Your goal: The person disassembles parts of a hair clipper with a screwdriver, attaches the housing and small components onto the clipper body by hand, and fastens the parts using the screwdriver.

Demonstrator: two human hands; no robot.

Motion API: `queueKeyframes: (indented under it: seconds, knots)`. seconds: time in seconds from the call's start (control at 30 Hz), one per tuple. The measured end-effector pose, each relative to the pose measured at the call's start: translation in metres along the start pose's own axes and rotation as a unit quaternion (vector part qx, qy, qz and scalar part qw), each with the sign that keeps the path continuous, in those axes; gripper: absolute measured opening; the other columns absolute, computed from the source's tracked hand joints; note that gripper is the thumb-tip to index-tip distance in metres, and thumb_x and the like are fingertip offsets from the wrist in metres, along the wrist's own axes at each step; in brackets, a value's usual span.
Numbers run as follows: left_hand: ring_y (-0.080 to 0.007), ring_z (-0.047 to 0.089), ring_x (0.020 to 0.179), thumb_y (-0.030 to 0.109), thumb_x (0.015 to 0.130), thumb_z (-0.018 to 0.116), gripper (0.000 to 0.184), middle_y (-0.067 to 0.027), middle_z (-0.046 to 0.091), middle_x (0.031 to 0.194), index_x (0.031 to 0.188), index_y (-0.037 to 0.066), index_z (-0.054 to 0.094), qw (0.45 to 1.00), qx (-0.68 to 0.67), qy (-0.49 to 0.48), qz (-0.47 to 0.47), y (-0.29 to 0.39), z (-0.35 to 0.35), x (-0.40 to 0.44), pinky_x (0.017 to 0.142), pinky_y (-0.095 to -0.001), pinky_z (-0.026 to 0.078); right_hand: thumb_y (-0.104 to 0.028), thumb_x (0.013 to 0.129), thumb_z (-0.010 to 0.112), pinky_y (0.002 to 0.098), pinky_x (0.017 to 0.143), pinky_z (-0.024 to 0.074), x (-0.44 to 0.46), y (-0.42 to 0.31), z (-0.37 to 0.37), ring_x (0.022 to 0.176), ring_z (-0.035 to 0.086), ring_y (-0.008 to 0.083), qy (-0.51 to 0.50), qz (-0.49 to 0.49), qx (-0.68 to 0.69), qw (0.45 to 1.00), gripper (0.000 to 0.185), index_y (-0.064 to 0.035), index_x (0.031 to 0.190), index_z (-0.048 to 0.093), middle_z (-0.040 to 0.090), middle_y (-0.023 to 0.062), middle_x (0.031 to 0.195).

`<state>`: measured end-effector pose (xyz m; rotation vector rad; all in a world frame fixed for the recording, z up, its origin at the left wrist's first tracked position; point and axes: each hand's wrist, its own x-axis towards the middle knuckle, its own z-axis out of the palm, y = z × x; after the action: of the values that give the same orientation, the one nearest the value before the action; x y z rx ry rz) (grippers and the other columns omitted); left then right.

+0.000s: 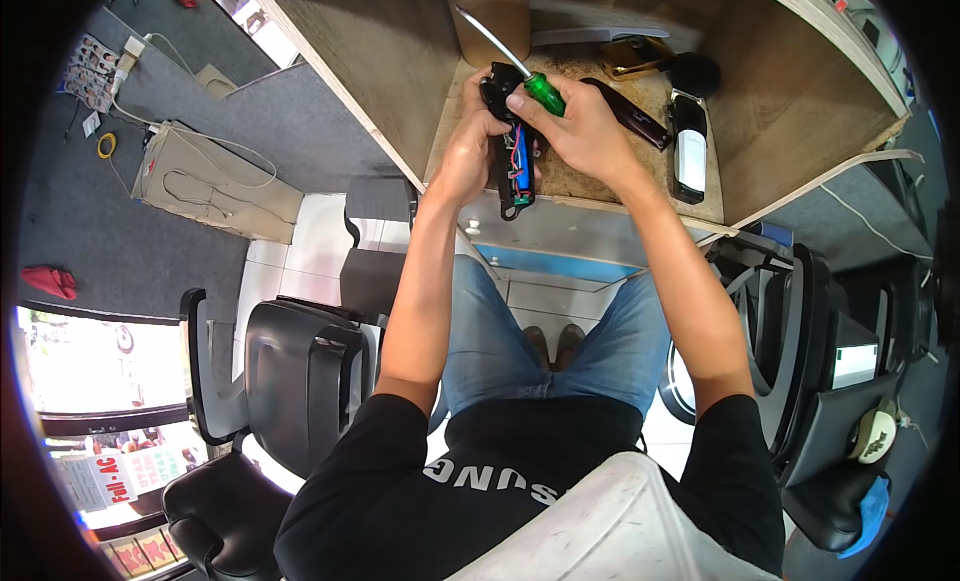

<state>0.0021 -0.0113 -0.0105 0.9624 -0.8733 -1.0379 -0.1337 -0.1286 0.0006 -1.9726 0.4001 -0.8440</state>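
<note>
An opened black handheld device (517, 166) shows a blue cell, red wires and a bit of green board inside. My left hand (470, 149) is wrapped round its left side near the top. In my right hand (585, 131) is a screwdriver (545, 94) with a green handle, its metal shaft pointing up and left, away from the device. The thumb and fingers of my right hand also touch the device's black upper end. The lower end of the device hangs free over the shelf's front edge.
On the wooden shelf (640, 184) lie a black and silver clipper (689, 151), a dark maroon clipper (628, 113) and a black round brush (695, 74). Wooden side panels (800, 91) flank the shelf. A black chair (290, 366) stands at the left.
</note>
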Motion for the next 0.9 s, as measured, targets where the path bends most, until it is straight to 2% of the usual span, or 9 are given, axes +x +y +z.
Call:
queueKeyframes:
  seconds: [0.13, 0.33, 0.43, 0.63, 0.73, 0.9]
  knots:
    - [-0.0316, 0.067, 0.099, 0.015, 0.091, 0.043, 0.069, -0.0185, 0.053, 0.131, 0.158, 0.014, 0.026, 1.000, 0.006, -0.002, -0.010, 0.002, 0.002, -0.001, 0.067, -0.0475, 0.069, -0.045, 0.100, 0.075, 0.0381, 0.060, 0.0508, -0.001, -0.006, -0.002, 0.058, 0.065, 0.0221, 0.004, 0.004, -0.059, 0.998, 0.046, 0.0004, 0.093, 0.071, 0.066, 0.0110, 0.063]
    - [-0.0311, 0.068, 0.099, 0.015, 0.092, 0.043, 0.066, -0.0191, 0.053, 0.130, 0.155, 0.012, 0.027, 1.000, 0.025, 0.003, -0.001, 0.001, 0.002, 0.000, 0.067, -0.0475, 0.068, -0.041, 0.100, 0.075, 0.0402, 0.059, 0.0506, -0.004, -0.012, -0.002, 0.057, 0.067, 0.0270, 0.018, -0.006, -0.093, 0.995, 0.041, -0.0010, 0.091, 0.071, 0.066, 0.0119, 0.062]
    - [-0.0303, 0.068, 0.098, 0.016, 0.092, 0.043, 0.065, -0.0188, 0.053, 0.129, 0.155, 0.012, 0.027, 0.999, 0.034, 0.004, -0.002, 0.000, 0.002, 0.000, 0.066, -0.0471, 0.068, -0.035, 0.101, 0.077, 0.0382, 0.065, 0.0497, -0.005, -0.019, -0.003, 0.062, 0.056, 0.0254, 0.010, 0.009, -0.089, 0.996, 0.037, 0.0018, 0.100, 0.071, 0.067, 0.0144, 0.073]
    - [-0.0299, 0.068, 0.097, 0.016, 0.093, 0.043, 0.066, -0.0184, 0.053, 0.128, 0.156, 0.013, 0.027, 0.999, 0.041, 0.005, 0.000, -0.002, 0.001, 0.001, 0.067, -0.0475, 0.068, -0.033, 0.097, 0.081, 0.0375, 0.066, 0.0496, -0.004, -0.010, 0.002, 0.065, 0.057, 0.0244, 0.048, -0.057, -0.104, 0.992, 0.035, 0.0006, 0.100, 0.071, 0.068, 0.0129, 0.076]
    - [-0.0297, 0.067, 0.098, 0.017, 0.093, 0.043, 0.066, -0.0181, 0.053, 0.129, 0.157, 0.013, 0.026, 0.999, 0.042, 0.005, -0.017, 0.002, 0.003, -0.001, 0.067, -0.0474, 0.068, -0.038, 0.094, 0.082, 0.0403, 0.065, 0.0526, -0.004, -0.016, -0.001, 0.066, 0.068, 0.0305, 0.045, -0.013, -0.094, 0.995, 0.038, -0.0025, 0.102, 0.070, 0.069, 0.0158, 0.076]
    - [-0.0292, 0.067, 0.098, 0.018, 0.094, 0.042, 0.068, -0.0176, 0.053, 0.132, 0.160, 0.013, 0.025, 0.998, 0.054, 0.000, -0.019, 0.001, 0.003, -0.001, 0.067, -0.0464, 0.068, -0.041, 0.092, 0.085, 0.0337, 0.064, 0.0528, 0.000, -0.003, -0.004, 0.068, 0.068, 0.0150, -0.009, 0.028, -0.003, 1.000, 0.043, -0.0017, 0.101, 0.070, 0.070, 0.0068, 0.074]
